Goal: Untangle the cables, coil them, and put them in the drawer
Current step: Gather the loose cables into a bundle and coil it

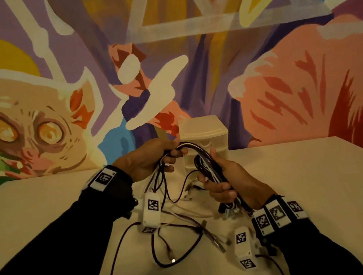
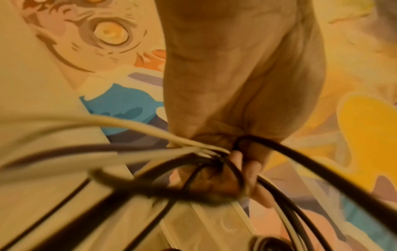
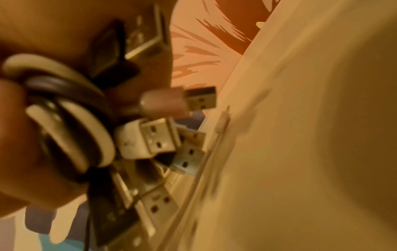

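Barely halfway imo: the right hand clenched the cable bundle by its USB plugs, the left hand gripped its loop, loose ends trailed on the table, and the drawer unit sat shut behind.

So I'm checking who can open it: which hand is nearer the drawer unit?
Too close to call. The left hand grips cables just left of the drawer unit; the right hand grips the bundle just below it.
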